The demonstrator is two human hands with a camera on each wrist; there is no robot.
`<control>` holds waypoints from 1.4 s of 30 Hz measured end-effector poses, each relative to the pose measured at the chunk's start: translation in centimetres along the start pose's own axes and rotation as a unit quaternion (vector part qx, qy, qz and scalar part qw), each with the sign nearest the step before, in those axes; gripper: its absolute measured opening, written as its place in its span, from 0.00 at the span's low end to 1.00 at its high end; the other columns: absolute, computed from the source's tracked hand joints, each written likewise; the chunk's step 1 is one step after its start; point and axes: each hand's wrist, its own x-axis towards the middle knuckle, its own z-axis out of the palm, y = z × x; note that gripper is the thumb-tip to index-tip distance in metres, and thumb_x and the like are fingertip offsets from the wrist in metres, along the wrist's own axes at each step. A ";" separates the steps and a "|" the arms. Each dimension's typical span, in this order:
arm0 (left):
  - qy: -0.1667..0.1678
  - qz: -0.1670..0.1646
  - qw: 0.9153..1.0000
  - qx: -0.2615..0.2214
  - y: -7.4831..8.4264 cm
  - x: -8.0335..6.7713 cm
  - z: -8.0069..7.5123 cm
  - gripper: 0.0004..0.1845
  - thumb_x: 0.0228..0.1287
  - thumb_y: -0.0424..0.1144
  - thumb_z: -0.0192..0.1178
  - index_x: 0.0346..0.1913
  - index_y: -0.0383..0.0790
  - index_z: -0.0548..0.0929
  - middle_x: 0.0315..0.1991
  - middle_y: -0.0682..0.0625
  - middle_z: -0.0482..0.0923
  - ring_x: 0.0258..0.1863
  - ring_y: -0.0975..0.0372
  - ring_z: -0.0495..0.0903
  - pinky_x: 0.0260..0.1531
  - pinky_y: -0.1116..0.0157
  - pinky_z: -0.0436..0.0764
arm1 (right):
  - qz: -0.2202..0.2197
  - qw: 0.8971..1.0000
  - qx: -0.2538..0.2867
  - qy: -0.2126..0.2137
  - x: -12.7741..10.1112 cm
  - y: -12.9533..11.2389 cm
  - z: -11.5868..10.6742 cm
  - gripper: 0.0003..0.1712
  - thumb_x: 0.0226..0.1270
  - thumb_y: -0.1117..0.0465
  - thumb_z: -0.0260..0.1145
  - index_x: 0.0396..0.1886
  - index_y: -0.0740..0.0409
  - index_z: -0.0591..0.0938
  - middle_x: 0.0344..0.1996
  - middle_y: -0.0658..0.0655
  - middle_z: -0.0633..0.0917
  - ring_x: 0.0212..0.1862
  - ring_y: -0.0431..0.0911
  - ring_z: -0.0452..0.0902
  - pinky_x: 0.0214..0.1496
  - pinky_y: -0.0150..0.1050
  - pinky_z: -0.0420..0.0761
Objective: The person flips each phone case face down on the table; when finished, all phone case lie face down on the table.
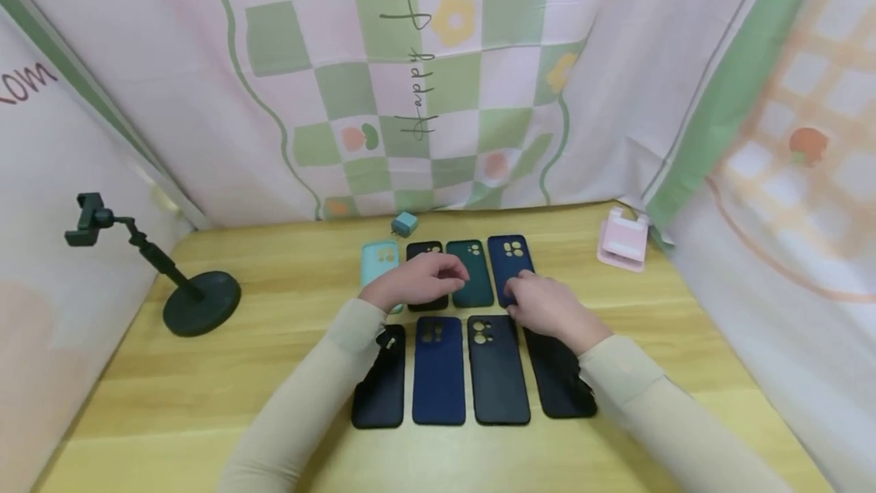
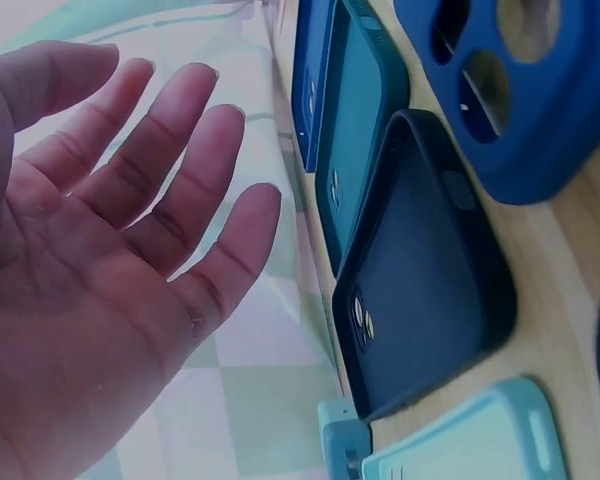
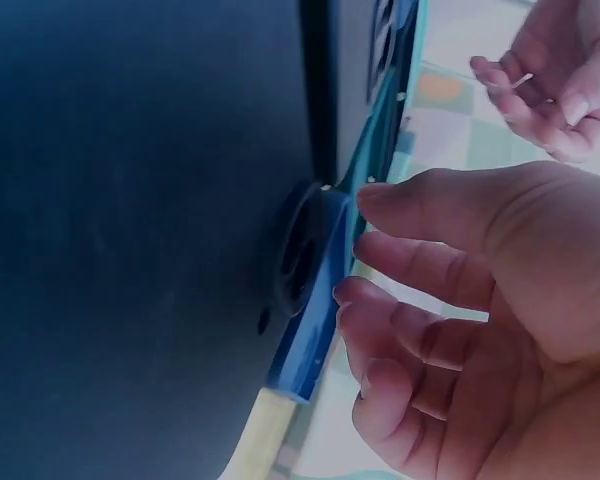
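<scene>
- Eight phone cases lie in two rows of four on the wooden bench [image 1: 205, 386].
- In the far row, from left to right, are a mint case [image 1: 375, 259], a small black case [image 1: 415, 251], a green case [image 1: 477, 280] and a far blue case [image 1: 503, 261].
- In the near row, from left to right, are a left black case [image 1: 383, 398], a near blue case [image 1: 439, 386], a dark case [image 1: 501, 379] and a right black case [image 1: 561, 383].
- The left hand [image 1: 424, 278] is above the small black case, partly covering it; its fingers are loosely bent and hold nothing, and the left wrist view shows them apart from the cases.
- The right hand [image 1: 544, 304] is at the near end of the far blue case; its fingers are loosely curled with nothing seen between them, and whether the tips touch that case I cannot tell.
- The forearms partly hide the left black case and the right black case.
- A blue plug [image 1: 405, 224] sits beyond the far row.
- A black phone holder [image 1: 161, 259] stands at the left, and a pink stand [image 1: 624, 240] lies at the far right.
- A patterned cloth [image 1: 452, 86] hangs behind the bench.
</scene>
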 end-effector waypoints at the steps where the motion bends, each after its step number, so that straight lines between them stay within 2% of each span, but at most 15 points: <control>1: 0.001 -0.001 1.000 -0.004 -0.1 0.0 0.0 0.12 0.75 0.44 0.54 0.54 0.47 0.82 0.47 0.58 0.81 0.43 0.68 0.78 0.47 0.64 0.77 | -0.001 1.000 -0.003 -0.006 0.2 -0.1 0.0 0.13 0.63 0.57 0.68 0.45 0.57 0.84 0.40 0.57 0.80 0.37 0.50 0.79 0.41 0.52 0.80; 4: 0.003 0.006 1.000 -0.013 -0.4 0.1 -0.1 0.13 0.75 0.43 0.53 0.54 0.45 0.82 0.49 0.55 0.81 0.42 0.67 0.78 0.47 0.63 0.76 | -0.013 1.000 -0.007 -0.021 0.8 -0.2 -0.1 0.10 0.63 0.58 0.69 0.41 0.56 0.85 0.39 0.56 0.80 0.37 0.49 0.78 0.42 0.51 0.80; 8: 0.001 0.018 0.999 -0.028 -0.7 0.3 -0.1 0.14 0.75 0.43 0.53 0.55 0.43 0.82 0.50 0.51 0.81 0.42 0.66 0.79 0.46 0.62 0.77 | -0.026 0.999 -0.001 -0.036 1.6 -0.1 -0.1 0.04 0.62 0.59 0.69 0.35 0.54 0.84 0.33 0.52 0.81 0.33 0.46 0.76 0.39 0.48 0.79; 14: 0.008 0.010 0.999 -0.036 -1.2 0.5 -0.2 0.15 0.75 0.44 0.53 0.56 0.43 0.82 0.48 0.55 0.81 0.45 0.67 0.78 0.47 0.63 0.77 | -0.031 0.998 0.025 -0.038 2.0 0.3 -0.1 0.03 0.63 0.62 0.67 0.30 0.54 0.81 0.26 0.49 0.79 0.28 0.44 0.73 0.33 0.44 0.77; 19: 0.011 0.008 0.999 -0.050 -1.1 0.8 -0.2 0.12 0.75 0.44 0.53 0.54 0.46 0.81 0.50 0.49 0.81 0.44 0.66 0.79 0.46 0.62 0.77 | -0.049 0.997 0.049 0.037 1.2 0.5 -0.7 0.04 0.64 0.65 0.66 0.30 0.57 0.79 0.26 0.51 0.77 0.28 0.45 0.72 0.32 0.43 0.76; 22: 0.019 -0.002 0.998 -0.058 -1.2 1.0 0.0 0.12 0.74 0.45 0.54 0.54 0.49 0.80 0.50 0.51 0.81 0.44 0.66 0.78 0.46 0.63 0.77 | -0.057 0.994 0.055 0.078 0.4 0.2 -1.0 0.05 0.64 0.63 0.67 0.30 0.57 0.79 0.27 0.51 0.75 0.28 0.45 0.71 0.32 0.42 0.75; 25: 0.037 -0.025 0.997 -0.058 -1.5 1.1 0.1 0.15 0.73 0.45 0.56 0.58 0.50 0.77 0.53 0.52 0.79 0.47 0.65 0.77 0.46 0.62 0.77 | -0.068 0.992 0.056 0.096 -0.8 -0.5 -1.2 0.05 0.64 0.62 0.67 0.31 0.56 0.79 0.27 0.50 0.75 0.28 0.43 0.70 0.32 0.40 0.74; 28: 0.056 -0.045 0.996 -0.056 -1.9 1.2 0.2 0.21 0.72 0.45 0.58 0.65 0.50 0.72 0.58 0.48 0.76 0.49 0.62 0.76 0.46 0.61 0.77 | -0.092 0.988 0.056 0.110 -2.4 -1.6 -1.2 0.06 0.62 0.62 0.68 0.31 0.54 0.78 0.28 0.48 0.74 0.28 0.42 0.69 0.30 0.38 0.74; 33: 0.079 -0.046 0.994 -0.059 -2.6 1.5 0.0 0.29 0.71 0.40 0.59 0.72 0.51 0.65 0.64 0.47 0.72 0.48 0.59 0.76 0.43 0.59 0.78 | -0.136 0.978 0.093 0.126 -5.5 -3.4 -1.2 0.07 0.62 0.62 0.68 0.31 0.51 0.77 0.29 0.45 0.72 0.28 0.38 0.68 0.29 0.34 0.73; 37: 0.095 -0.034 0.992 -0.071 -3.1 1.5 -0.1 0.24 0.70 0.38 0.57 0.68 0.50 0.71 0.59 0.49 0.75 0.46 0.60 0.76 0.41 0.60 0.78 | -0.151 0.969 0.137 0.139 -7.4 -4.2 -1.2 0.08 0.62 0.62 0.69 0.32 0.50 0.76 0.29 0.44 0.71 0.27 0.35 0.67 0.28 0.31 0.72; 42: 0.103 -0.025 0.990 -0.097 -2.6 1.3 -0.6 0.15 0.71 0.41 0.55 0.58 0.50 0.78 0.49 0.51 0.79 0.43 0.59 0.78 0.37 0.60 0.78 | -0.174 0.951 0.171 0.189 -8.4 -4.2 -0.9 0.13 0.59 0.65 0.72 0.29 0.50 0.74 0.27 0.43 0.71 0.26 0.36 0.69 0.26 0.30 0.72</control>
